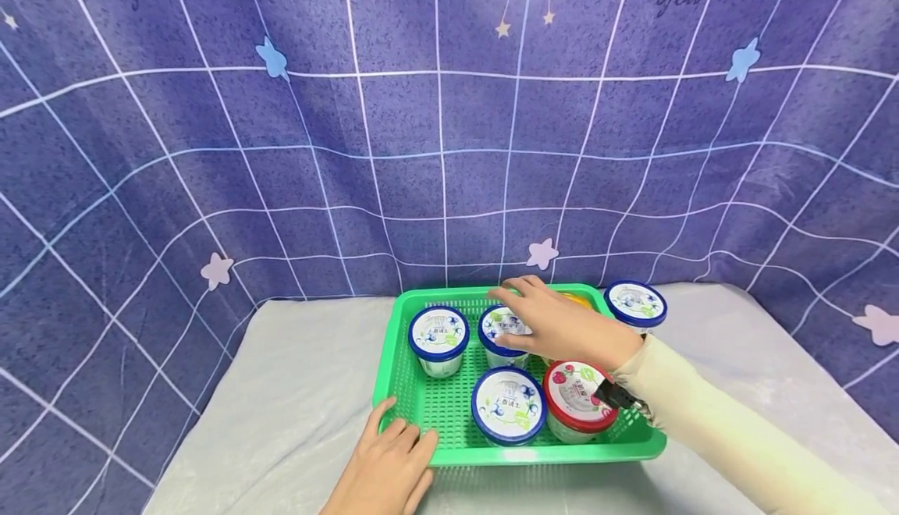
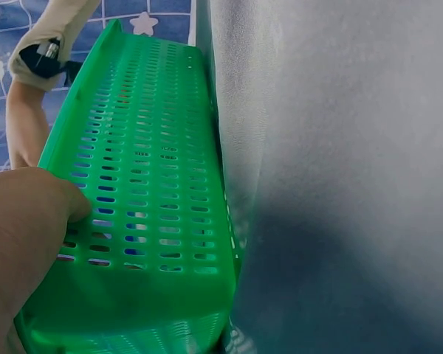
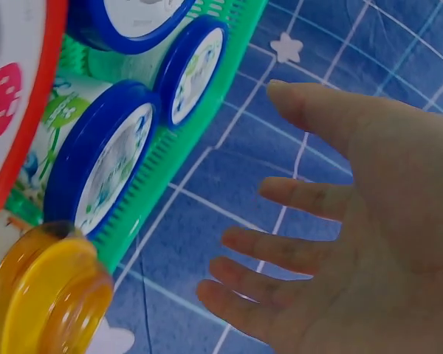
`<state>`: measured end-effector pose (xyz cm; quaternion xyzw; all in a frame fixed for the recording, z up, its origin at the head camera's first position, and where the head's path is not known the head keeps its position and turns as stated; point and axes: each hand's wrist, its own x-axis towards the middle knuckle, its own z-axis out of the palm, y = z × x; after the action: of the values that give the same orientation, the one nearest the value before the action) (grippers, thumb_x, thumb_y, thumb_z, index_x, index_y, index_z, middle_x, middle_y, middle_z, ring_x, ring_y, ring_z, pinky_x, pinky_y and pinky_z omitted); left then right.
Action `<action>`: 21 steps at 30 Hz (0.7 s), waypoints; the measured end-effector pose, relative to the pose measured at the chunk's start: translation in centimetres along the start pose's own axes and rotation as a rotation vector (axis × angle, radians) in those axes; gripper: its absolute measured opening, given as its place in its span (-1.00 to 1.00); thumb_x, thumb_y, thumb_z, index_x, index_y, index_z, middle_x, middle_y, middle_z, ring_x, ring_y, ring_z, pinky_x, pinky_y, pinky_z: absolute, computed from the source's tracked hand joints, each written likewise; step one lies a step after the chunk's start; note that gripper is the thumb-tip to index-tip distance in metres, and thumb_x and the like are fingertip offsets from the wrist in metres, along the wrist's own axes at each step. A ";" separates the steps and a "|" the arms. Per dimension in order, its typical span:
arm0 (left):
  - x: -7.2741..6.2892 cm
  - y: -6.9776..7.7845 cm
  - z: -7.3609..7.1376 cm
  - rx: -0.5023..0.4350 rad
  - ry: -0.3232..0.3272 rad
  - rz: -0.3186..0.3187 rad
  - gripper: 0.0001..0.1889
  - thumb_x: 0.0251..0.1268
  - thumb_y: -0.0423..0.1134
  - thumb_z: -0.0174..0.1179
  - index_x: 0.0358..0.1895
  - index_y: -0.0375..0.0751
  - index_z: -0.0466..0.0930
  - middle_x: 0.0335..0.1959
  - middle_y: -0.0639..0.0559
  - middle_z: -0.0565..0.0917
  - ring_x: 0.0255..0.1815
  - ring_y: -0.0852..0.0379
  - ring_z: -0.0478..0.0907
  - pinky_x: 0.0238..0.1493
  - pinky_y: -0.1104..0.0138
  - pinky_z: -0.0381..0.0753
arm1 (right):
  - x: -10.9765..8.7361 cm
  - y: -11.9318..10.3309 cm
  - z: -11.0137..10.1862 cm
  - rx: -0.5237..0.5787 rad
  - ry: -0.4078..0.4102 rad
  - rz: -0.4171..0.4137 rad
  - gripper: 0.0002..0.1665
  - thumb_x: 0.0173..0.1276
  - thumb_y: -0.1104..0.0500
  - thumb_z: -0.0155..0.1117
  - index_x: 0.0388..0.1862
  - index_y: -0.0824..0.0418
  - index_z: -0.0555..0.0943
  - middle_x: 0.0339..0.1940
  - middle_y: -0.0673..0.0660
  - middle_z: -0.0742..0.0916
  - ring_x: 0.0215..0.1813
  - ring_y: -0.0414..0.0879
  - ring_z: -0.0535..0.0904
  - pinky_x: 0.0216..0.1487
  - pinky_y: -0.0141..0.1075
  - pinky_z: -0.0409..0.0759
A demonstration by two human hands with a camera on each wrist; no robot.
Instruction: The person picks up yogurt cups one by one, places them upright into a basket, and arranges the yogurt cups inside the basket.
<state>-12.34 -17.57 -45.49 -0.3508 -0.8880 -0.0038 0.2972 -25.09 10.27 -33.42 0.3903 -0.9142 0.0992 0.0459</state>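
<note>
My left hand point(image 1: 393, 456) grips the front left corner of a green basket point(image 1: 562, 452). In the left wrist view its thumb point(image 2: 70, 199) lies against the basket's slotted outer wall. My right hand point(image 1: 555, 316) reaches over the back of the basket, fingers spread and nothing in them. Beneath it, partly hidden, is a blue-lidded tub point(image 1: 500, 318). Two more blue-lidded tubs stand in the basket, one back left point(image 1: 438, 332) and one at the front point(image 1: 509, 406). Beside the front one sits a red-lidded tub point(image 1: 572, 394). A yellow-lidded container point(image 3: 66, 299) is mostly hidden behind my right hand in the head view.
Another blue-lidded tub point(image 1: 635, 303) stands outside the basket, just past its back right corner. The basket rests on a table with a pale cloth point(image 1: 302, 390). Behind hangs a blue gridded curtain point(image 1: 421, 109) with stars.
</note>
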 end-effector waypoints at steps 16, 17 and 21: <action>0.0 -0.1 0.0 -0.014 -0.002 -0.006 -0.87 0.05 -0.15 0.16 -0.36 0.01 0.41 -0.60 0.20 0.43 -0.44 0.14 0.46 0.23 -0.11 0.39 | -6.5 3.3 -0.7 0.106 0.088 0.175 -0.17 0.31 -0.21 0.32 0.43 0.19 0.39 0.42 0.36 0.40 0.43 0.31 0.25 0.32 0.30 0.34; 0.0 -0.1 -0.1 -0.014 -0.007 -0.008 -0.87 0.04 -0.15 0.17 -0.36 0.01 0.41 -0.60 0.20 0.43 -0.44 0.14 0.46 0.23 -0.11 0.39 | -7.0 3.4 -0.8 0.098 0.106 0.180 -0.17 0.32 -0.21 0.31 0.43 0.20 0.39 0.41 0.38 0.41 0.43 0.32 0.25 0.32 0.31 0.31; 0.0 0.0 -0.1 -0.016 -0.025 -0.017 -0.85 0.05 -0.15 0.19 -0.35 0.01 0.41 -0.60 0.20 0.41 -0.45 0.15 0.44 0.23 -0.11 0.39 | -8.7 4.1 -1.3 0.087 0.199 0.186 -0.26 0.33 -0.11 0.34 0.36 0.26 0.44 0.33 0.37 0.48 0.37 0.32 0.31 0.31 0.30 0.31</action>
<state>-12.28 -17.62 -45.36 -0.3457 -0.8945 -0.0091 0.2833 -22.04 19.45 -34.18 0.2937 -0.9322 0.1807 0.1102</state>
